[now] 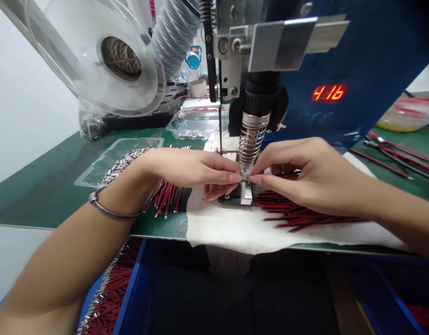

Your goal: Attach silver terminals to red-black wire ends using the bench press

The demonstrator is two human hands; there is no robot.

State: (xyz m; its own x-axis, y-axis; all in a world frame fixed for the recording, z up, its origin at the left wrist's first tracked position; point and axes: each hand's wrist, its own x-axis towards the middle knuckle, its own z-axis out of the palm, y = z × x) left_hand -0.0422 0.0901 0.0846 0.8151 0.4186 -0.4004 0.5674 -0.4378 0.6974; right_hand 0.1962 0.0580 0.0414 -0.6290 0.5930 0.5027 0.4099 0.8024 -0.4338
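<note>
1. Left hand (196, 170): extended from the left over the table (36, 172), palm down. Thumb and forefinger are pinching a small part (242, 179); its exact form cannot be told at this size. A bracelet (112, 214) sits near the wrist.
2. Right hand (305, 172): approaches from the right, facing the left. Thumb and forefinger are pressed together at the tips; what lies between them cannot be told. The other fingers are curled under.
3. Small part: located between the two sets of fingertips, directly below the coil spring (251, 135) and above the metal block (246, 197). Contact with the block cannot be confirmed.
4. Machine (368, 51): blue housing behind the hands; red display (329, 93) reads 416.
5. Cloth (231, 235): white, under the block, reaching the table's front edge. Red and black wires (294, 218) lie on it, below the right hand.
6. Clear tray (86, 174): on the table beyond the left forearm, containing metal connectors (121, 165), partly hidden by the arm.
7. Second bunch (167, 200): red and black, on the table below the left hand, bare ends toward the front edge.
8. Blue bin (132, 288): below the table edge at left, holding more red wires (112, 284) with metal ends.
</note>
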